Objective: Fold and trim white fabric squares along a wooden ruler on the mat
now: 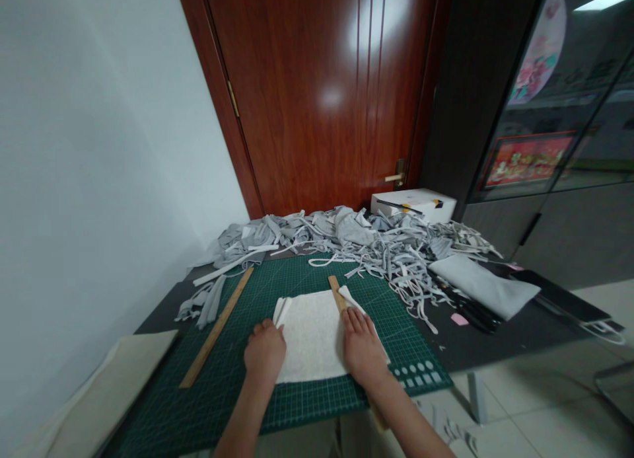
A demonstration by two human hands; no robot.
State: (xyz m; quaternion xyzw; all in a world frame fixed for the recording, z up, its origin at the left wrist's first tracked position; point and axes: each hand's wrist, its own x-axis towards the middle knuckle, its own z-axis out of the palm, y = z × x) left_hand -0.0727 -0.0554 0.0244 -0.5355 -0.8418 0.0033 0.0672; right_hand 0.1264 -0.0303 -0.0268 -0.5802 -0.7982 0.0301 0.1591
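Note:
A piece of white fabric (312,339) lies on the green cutting mat (222,405), with a narrow folded strip along its left edge. My left hand (265,349) is at that edge, fingers curled on the fabric. Across the right part of the fabric runs a wooden ruler (337,291), its near end sticking out past the mat's front edge. My right hand (364,345) rests flat over the ruler, fingers stretched out, covering its middle. Beyond the ruler, the fabric's right edge is turned up in a small roll.
Grey fabric scraps and strips (356,230) are heaped along the back of the table. A second wooden ruler (218,326) lies on the left of the mat. Folded cream fabric (113,379) sits at the left, black-handled scissors (478,312) at the right. Behind stands a white box (416,203).

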